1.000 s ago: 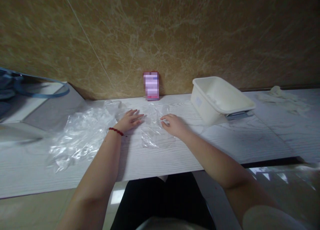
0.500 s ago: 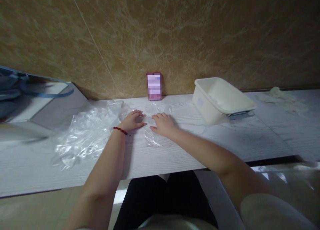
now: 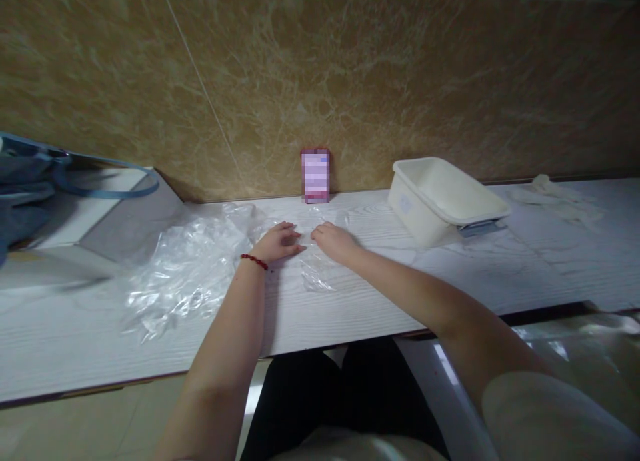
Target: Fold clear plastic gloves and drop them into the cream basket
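A small clear plastic bag lies flat on the white table in front of me. My left hand, with a red bead bracelet at the wrist, rests on the bag's left edge with its fingers stretched out flat. My right hand sits on the bag's upper part, fingers curled and pressed down on the plastic, close to the left hand's fingertips. A loose heap of clear plastic sheets lies just left of my left hand.
A white plastic tub stands at the right on a small scale. A small pink box leans on the brown marble wall. A blue bag sits at far left; crumpled pale gloves lie far right.
My right hand slid left across the small bag until it nearly meets the left hand. The left hand stayed in place on the bag's edge.
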{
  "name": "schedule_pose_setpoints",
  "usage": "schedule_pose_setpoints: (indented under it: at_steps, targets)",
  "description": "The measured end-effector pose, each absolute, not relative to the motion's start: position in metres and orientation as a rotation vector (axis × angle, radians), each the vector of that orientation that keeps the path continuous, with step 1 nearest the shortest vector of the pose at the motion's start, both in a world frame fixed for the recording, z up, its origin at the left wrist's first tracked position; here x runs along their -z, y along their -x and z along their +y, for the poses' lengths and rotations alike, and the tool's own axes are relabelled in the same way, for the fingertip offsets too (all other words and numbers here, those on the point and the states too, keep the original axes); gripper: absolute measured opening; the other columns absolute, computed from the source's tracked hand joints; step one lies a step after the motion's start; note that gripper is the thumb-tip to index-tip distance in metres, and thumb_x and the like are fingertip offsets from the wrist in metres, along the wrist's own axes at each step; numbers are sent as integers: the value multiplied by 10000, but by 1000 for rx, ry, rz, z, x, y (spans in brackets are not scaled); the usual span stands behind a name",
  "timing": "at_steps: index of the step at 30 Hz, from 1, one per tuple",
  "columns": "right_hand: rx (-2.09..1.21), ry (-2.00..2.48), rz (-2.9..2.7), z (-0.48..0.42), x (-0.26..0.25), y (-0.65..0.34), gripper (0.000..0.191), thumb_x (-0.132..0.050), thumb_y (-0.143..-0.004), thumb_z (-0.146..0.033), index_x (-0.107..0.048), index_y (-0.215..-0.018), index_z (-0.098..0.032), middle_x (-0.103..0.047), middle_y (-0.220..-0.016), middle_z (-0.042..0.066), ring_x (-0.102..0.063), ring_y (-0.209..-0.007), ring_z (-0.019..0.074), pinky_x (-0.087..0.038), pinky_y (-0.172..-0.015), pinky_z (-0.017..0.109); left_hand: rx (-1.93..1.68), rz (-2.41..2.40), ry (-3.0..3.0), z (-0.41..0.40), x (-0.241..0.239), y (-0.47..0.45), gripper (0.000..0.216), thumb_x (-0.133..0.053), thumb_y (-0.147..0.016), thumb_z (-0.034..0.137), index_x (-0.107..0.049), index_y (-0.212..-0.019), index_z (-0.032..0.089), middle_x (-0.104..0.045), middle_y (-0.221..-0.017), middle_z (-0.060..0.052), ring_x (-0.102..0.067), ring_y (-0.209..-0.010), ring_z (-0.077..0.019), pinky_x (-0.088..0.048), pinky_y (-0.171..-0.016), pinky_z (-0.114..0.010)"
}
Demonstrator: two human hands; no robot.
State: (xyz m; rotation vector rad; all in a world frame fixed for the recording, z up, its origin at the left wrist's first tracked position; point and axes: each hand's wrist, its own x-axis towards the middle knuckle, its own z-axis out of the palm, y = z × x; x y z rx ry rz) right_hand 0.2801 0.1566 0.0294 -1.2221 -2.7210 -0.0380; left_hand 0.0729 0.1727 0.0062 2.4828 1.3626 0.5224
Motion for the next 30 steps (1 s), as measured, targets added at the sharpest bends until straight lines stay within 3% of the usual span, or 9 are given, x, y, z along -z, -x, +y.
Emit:
schedule_pose_setpoints:
  at_steps: [8, 18, 22, 26, 30]
  targets:
    - [-61, 1363, -2481, 153, -39, -292, 212, -446, -805, -216, -597, -948, -181, -589, -961, 60, -454, -966, 186, -310, -866, 312, -423, 1387, -2553, 173, -2, -77, 386, -357, -810, 391, -612, -1059, 243, -503, -1202, -74, -362, -1186, -243, -232, -1014, -463]
    - [-285, 1671, -2344, 160, -24, -291, 449, -581, -665, -496, -568, -1054, -273, -502, -1117, 51, -395, -1061, 256, -311, -877, 411, -385, 1544, -2531, 171, 5, -83, 467, -414, -773, 507, -529, -1166, 283, -421, -1260, -99, -285, -1219, -311, -213, -972, -546]
    - [-381, 1758, -2266, 163, -26, -284, 379, -566, -675, -516, -604, -971, -284, -488, -1104, 50, -397, -1055, 251, -299, -881, 412, -395, 1540, -2524, 171, 5, -83, 464, -429, -762, 515, -539, -1154, 292, -426, -1256, -96, -293, -1212, -315, -216, -968, -551]
    - [-308, 1807, -2171, 164, -21, -278, 179, -552, -720, -395, -640, -829, -284, -477, -1099, 38, -382, -1048, 247, -303, -859, 409, -384, 1534, -2508, 170, 3, -82, 462, -436, -753, 528, -540, -1149, 314, -417, -1268, -88, -272, -1224, -330, -205, -968, -559]
    - [-273, 1748, -2174, 165, -20, -281, 132, -545, -725, -335, -647, -780, -272, -492, -1075, 32, -389, -1024, 236, -318, -834, 389, -352, 1542, -2490, 170, 1, -81, 489, -446, -739, 545, -528, -1162, 313, -403, -1283, -96, -263, -1228, -342, -198, -966, -570]
